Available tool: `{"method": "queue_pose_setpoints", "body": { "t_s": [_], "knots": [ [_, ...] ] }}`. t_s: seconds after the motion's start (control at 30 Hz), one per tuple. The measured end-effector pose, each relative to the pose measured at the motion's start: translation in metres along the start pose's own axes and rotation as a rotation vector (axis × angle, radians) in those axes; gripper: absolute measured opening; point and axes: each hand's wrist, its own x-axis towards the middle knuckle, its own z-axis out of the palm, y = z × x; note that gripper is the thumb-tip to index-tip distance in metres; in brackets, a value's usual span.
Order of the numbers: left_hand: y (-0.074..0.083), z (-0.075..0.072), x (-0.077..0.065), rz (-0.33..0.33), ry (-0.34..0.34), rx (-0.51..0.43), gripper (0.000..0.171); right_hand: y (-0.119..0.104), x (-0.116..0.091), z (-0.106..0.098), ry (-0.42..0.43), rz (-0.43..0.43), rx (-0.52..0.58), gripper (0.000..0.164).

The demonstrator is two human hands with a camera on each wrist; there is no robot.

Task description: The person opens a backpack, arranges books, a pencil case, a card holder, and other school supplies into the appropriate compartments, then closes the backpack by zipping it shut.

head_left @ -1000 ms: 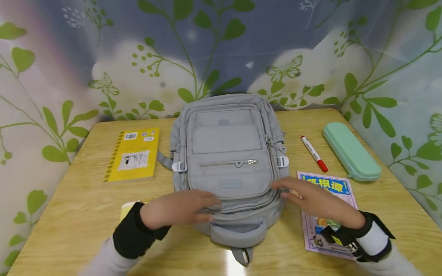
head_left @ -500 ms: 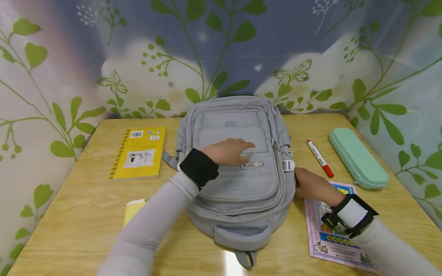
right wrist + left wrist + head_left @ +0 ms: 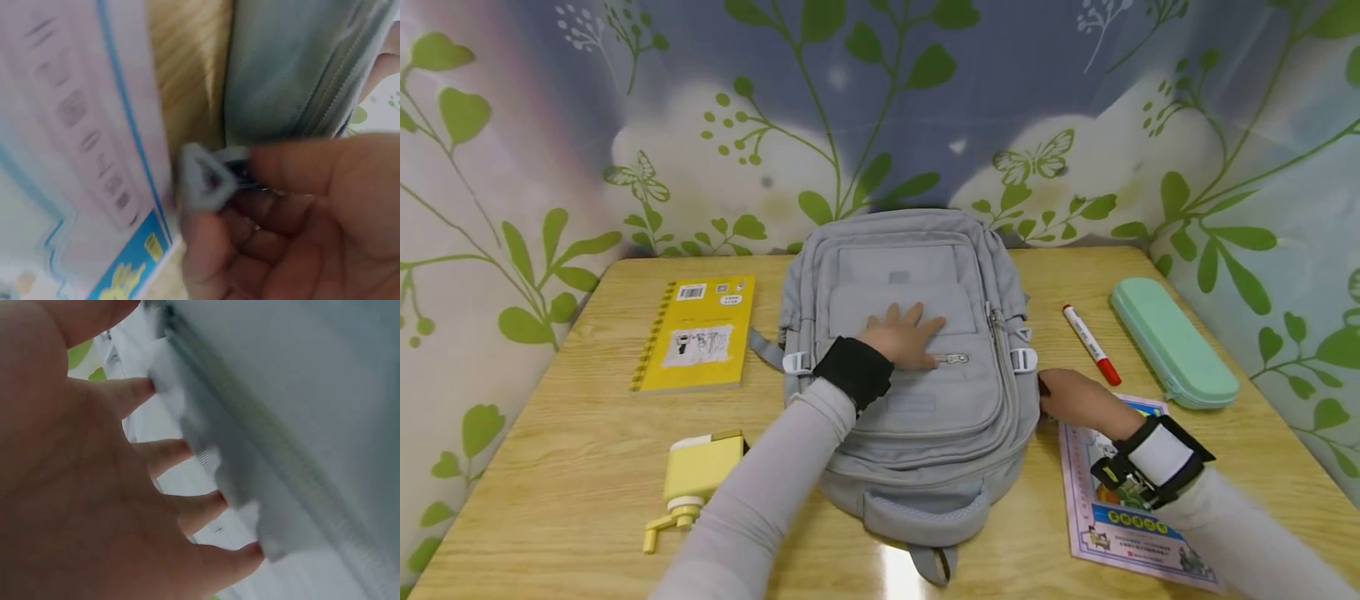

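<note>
A grey backpack (image 3: 917, 417) lies on its back on the wooden table, its top handle toward me. My left hand (image 3: 901, 337) rests on the front pocket with its fingers spread, over the small zipper; in the left wrist view its fingertips meet the grey fabric (image 3: 237, 456). At the pack's right side, my right hand (image 3: 1081, 402) is low beside the main seam. The right wrist view shows thumb and fingers pinching a grey triangular zipper pull (image 3: 193, 181). Part of the pull is hidden by the fingers.
A yellow spiral notebook (image 3: 700, 333) and a yellow crank pencil sharpener (image 3: 700, 467) lie left. On the right are a red-capped marker (image 3: 1090, 343), a mint pencil case (image 3: 1176, 346) and a pink-bordered booklet (image 3: 1120, 533), partly beneath my right forearm. A patterned curtain (image 3: 880, 108) stands behind.
My left hand has moved from the pack's near edge onto its front pocket and spread its fingers. My right hand has gone down to the pack's right side and pinched the zipper pull.
</note>
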Motion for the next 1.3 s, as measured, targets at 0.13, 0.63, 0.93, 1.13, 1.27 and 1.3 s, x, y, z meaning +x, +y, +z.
{"method": "queue_pose_setpoints", "body": {
  "t_s": [0.13,0.63,0.93,1.13,1.27,1.3],
  "knots": [
    [-0.001,0.009,0.003,-0.005,0.019,0.015,0.066,-0.004,-0.009,0.001,0.086,0.034,-0.052,0.019],
    [0.000,0.015,0.000,-0.031,0.043,-0.020,0.064,-0.047,-0.076,0.010,0.011,0.082,-0.145,0.019],
    [0.001,0.017,-0.005,-0.023,0.068,-0.031,0.064,-0.087,-0.104,0.033,0.070,-0.168,-0.070,0.030],
    [0.002,0.014,-0.007,-0.037,0.073,-0.027,0.064,-0.107,-0.100,0.039,0.080,-0.372,-0.075,0.027],
    [0.001,0.010,-0.009,-0.026,0.072,-0.026,0.066,-0.108,-0.100,0.033,0.109,-0.383,-0.118,0.024],
    [0.000,0.010,-0.012,-0.012,0.084,-0.021,0.067,-0.108,-0.101,0.030,0.129,-0.372,-0.139,0.023]
  ]
}}
